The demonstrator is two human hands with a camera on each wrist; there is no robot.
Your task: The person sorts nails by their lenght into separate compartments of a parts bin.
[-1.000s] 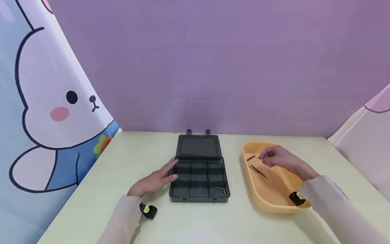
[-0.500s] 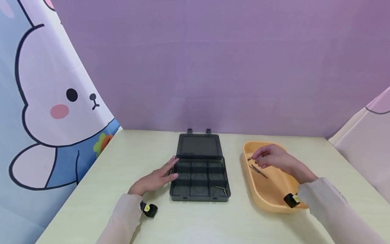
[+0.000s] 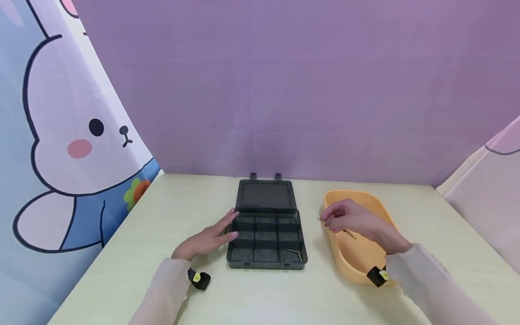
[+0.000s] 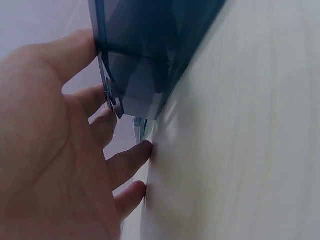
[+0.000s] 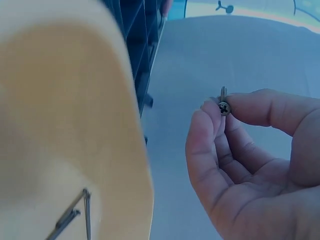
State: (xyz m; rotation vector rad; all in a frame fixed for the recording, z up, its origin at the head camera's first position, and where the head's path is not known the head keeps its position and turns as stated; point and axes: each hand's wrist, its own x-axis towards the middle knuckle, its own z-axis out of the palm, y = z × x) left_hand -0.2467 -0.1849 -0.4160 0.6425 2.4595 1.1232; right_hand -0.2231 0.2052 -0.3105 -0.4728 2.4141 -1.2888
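My left hand (image 3: pixel 207 239) lies along the left side of a dark grey, see-through compartment box (image 3: pixel 266 265), fingers extended. In the left wrist view, the thumb and some fingers touch the box's side (image 4: pixel 135 85), and the lower fingertips reach the tabletop. Over the left rim of a yellow-orange tray (image 3: pixel 345 266), my right hand (image 3: pixel 349 219) pinches a screw (image 5: pixel 224 107) between thumb and fingertips. Its cross-slotted head and threaded shank show in the right wrist view. Several screws (image 3: pixel 293 251) lie in the box's front right compartment.
Loose screws (image 5: pixel 67 220) remain in the tray, partly covered by my right hand in the head view. The box's lid (image 3: pixel 266 195) is hinged back toward the purple backdrop (image 3: pixel 260 90). Pale tabletop (image 3: pixel 317 289) separates box and tray.
My right hand has moved left across the tray to its left rim, a screw pinched in its fingertips. My left hand has stayed at the box.
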